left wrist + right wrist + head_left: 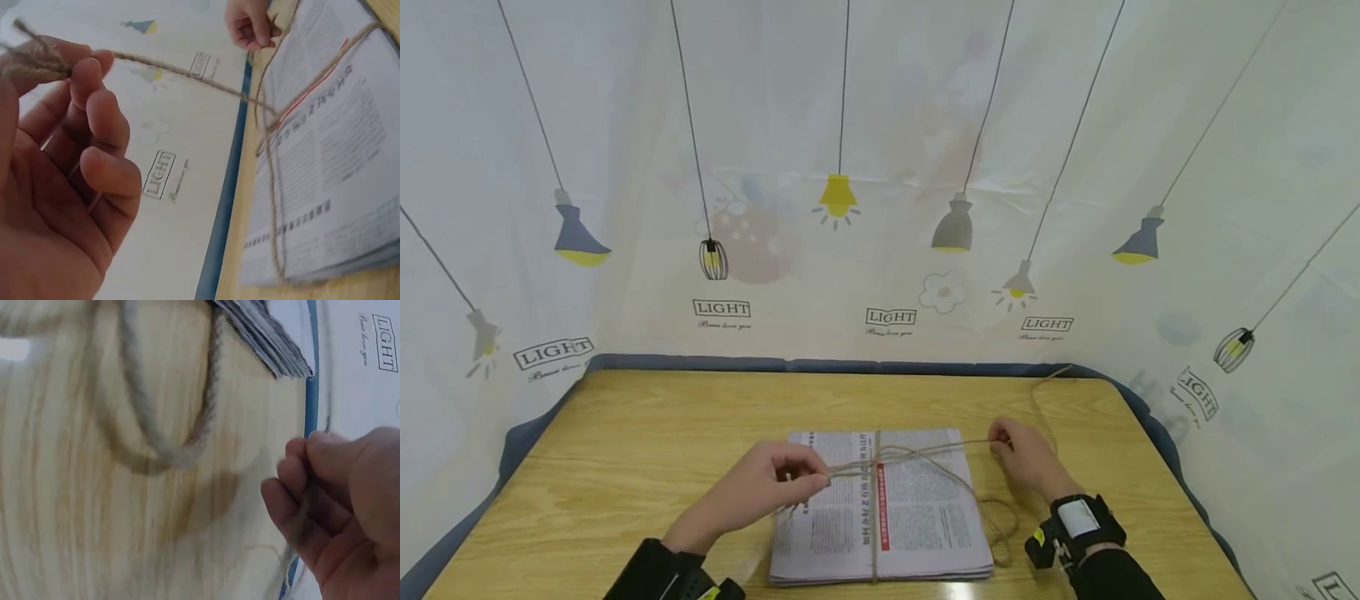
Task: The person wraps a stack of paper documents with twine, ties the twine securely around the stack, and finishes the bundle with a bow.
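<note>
A stack of folded newspapers (925,517) lies on the table, with twine (874,517) running over it lengthwise and crossing near its far part. My left hand (775,483) pinches twine between thumb and fingertips above the stack's left side; in the left wrist view frayed ends (44,62) stick out past the fingers. To the right of the stack, my right hand (1026,454) pinches another length of twine, which stretches from the crossing to its fingertips. From that hand a tail of twine trails toward the table's far edge.
A loose loop of twine (1011,533) lies on the wooden table (662,417) beside the stack's right edge. Behind the table hangs a pale cloth (850,275) printed with lamps, and a dark blue edge (820,365) borders the tabletop.
</note>
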Demonstrator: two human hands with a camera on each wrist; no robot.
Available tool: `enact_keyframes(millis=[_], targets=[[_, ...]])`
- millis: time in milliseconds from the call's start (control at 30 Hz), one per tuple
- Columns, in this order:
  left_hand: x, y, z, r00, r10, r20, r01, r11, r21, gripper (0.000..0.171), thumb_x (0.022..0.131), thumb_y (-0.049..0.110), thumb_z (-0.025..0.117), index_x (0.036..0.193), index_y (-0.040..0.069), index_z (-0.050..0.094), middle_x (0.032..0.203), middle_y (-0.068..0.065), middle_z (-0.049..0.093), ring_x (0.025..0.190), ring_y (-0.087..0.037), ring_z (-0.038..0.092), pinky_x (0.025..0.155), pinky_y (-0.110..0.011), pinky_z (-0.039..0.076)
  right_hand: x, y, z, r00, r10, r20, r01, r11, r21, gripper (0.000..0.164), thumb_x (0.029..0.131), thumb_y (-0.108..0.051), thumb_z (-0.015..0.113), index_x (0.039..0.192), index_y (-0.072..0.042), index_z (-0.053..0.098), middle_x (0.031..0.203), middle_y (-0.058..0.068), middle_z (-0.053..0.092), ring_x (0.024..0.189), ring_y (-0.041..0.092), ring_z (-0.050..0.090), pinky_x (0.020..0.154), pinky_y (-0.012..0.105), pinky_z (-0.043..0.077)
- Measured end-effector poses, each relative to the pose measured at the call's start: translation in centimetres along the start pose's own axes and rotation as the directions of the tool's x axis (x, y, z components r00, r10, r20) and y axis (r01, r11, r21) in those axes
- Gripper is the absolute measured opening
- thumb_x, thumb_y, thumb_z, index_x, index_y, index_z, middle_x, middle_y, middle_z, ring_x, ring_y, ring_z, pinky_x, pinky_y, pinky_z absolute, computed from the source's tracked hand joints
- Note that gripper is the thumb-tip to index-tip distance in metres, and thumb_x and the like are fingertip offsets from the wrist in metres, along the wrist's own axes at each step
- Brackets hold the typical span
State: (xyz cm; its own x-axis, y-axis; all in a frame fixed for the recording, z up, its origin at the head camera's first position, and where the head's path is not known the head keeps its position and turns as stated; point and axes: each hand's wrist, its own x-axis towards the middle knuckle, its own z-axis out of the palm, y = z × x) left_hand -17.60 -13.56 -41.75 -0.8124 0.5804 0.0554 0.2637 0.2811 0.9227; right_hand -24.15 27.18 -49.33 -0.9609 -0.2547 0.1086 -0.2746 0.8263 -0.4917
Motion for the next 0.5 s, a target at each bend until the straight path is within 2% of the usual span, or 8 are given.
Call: enact_keyframes(millis=[167, 267, 367, 500], targets=[[-1.4, 0.0, -1.9, 0.996, 0.082, -0.027, -0.084, 0.994, -0.074, 0.014, 0.097, 0.017, 0.057, 0.099, 0.009, 0.067, 0.084, -0.01, 0.059, 0.063, -0.016, 0.049, 0.049, -0.032, 0.043, 0.3, -0.2, -0.2, 0.998, 0.048, -0.03, -0.048, 0.999, -0.006, 0.004, 0.091, -0.004, 0.06, 0.093, -0.006, 0.056, 0.082, 0.002, 0.058, 0.07, 0.014, 0.05, 0.065, 0.036, 0.044], [-1.9, -0.3, -2.5, 0.995, 0.095, 0.019, -0.092, 0.989, -0.112, 0.015, 0.097, 0.015, 0.055, 0.103, 0.008, 0.067, 0.088, -0.011, 0.061, 0.07, -0.021, 0.054, 0.056, -0.034, 0.048, 0.6, -0.7, 0.0, 0.998, 0.036, -0.046, -0.036, 0.999, -0.005, 0.004, 0.092, -0.005, 0.059, 0.095, -0.006, 0.057, 0.086, 0.004, 0.06, 0.075, 0.017, 0.054, 0.068, 0.038, 0.047], [-2.2, -0.7, -2.6, 0.989, 0.069, 0.134, -0.047, 0.986, -0.163, 0.017, 0.098, 0.015, 0.052, 0.107, 0.006, 0.065, 0.09, -0.011, 0.064, 0.074, -0.022, 0.058, 0.062, -0.035, 0.051, 1.1, -1.3, 0.5, 0.998, 0.002, -0.056, -0.001, 1.0, 0.008, 0.011, 0.092, -0.005, 0.059, 0.103, -0.005, 0.06, 0.097, 0.009, 0.063, 0.086, 0.023, 0.059, 0.075, 0.042, 0.05], [-2.7, -1.2, -2.1, 0.958, -0.012, 0.287, 0.082, 0.969, -0.233, 0.018, 0.102, 0.016, 0.045, 0.107, 0.003, 0.057, 0.087, -0.009, 0.057, 0.065, -0.015, 0.052, 0.058, -0.027, 0.047, 1.7, -1.9, 1.3, 0.999, -0.033, -0.031, 0.035, 0.998, 0.044, 0.024, 0.093, -0.007, 0.058, 0.117, -0.003, 0.061, 0.114, 0.014, 0.061, 0.097, 0.027, 0.059, 0.082, 0.045, 0.05]])
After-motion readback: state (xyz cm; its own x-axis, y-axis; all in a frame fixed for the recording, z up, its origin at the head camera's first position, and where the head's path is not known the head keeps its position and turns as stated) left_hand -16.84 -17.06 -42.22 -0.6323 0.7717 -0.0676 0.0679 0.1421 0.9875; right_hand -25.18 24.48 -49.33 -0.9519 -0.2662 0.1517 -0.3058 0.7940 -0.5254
